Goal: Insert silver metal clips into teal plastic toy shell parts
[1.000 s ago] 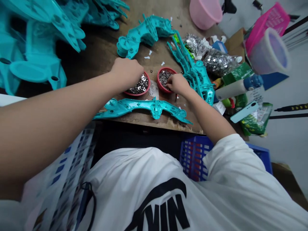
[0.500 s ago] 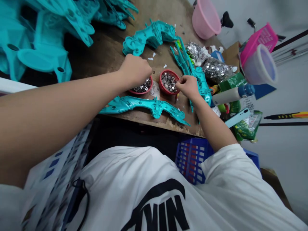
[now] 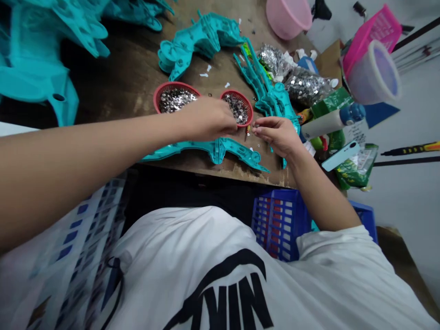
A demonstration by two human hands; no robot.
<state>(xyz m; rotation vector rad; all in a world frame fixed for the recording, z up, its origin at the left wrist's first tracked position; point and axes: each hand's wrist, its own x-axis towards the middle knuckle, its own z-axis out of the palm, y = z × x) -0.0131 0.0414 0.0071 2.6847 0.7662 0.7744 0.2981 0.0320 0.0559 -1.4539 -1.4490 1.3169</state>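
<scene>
My left hand is closed, knuckles up, in front of two red baskets, its fingertips mostly hidden. What it holds, if anything, does not show. To its right my right hand pinches a small metal clip between thumb and fingertips. Small shiny metal clips fill the larger red basket and the smaller red basket. Below the hands lies a long turquoise plastic part with its ribbed side up, partly covered by my left forearm.
More turquoise parts lie behind the baskets, and a stack of turquoise mouldings stands at left. Bags of metal clips, a white bottle and a phone are at right. A blue crate sits below the table edge.
My left hand has moved right and toward me, away from the larger basket. My right hand has drawn back from the smaller basket and turned, a small metal clip at its fingertips.
</scene>
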